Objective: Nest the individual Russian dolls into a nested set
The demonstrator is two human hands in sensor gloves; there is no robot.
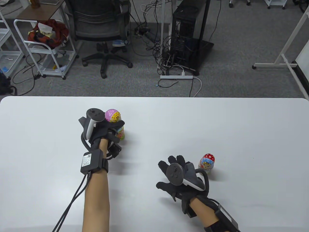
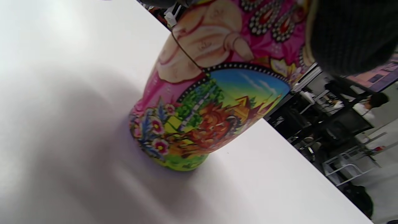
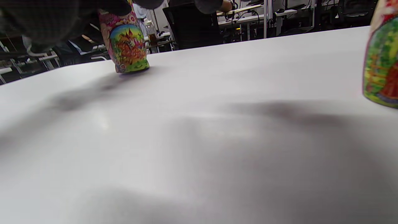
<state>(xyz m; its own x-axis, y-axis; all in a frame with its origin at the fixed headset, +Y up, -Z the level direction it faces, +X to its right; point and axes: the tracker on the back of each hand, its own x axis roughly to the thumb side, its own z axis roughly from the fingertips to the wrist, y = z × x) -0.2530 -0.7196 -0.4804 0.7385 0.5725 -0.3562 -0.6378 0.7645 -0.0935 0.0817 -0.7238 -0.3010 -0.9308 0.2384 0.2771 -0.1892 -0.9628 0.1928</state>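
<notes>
We keep our left hand [image 1: 101,128] wrapped around the big doll [image 1: 115,124] standing on the bench [image 1: 217,125] while our right hand [image 1: 177,175], fingers spread and empty, should pinch the small doll [image 1: 207,163] just beside it squarely.

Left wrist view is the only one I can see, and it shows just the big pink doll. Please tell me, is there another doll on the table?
Observer: Yes. A small red doll stands upright near the right hand.
Operator: Does the right hand hold it?
Observer: No. The right hand lies beside it with fingers spread, holding nothing.
Operator: How is my big doll held?
Observer: The left hand grips the big pink doll around its middle; its head shows above the fingers.
</notes>
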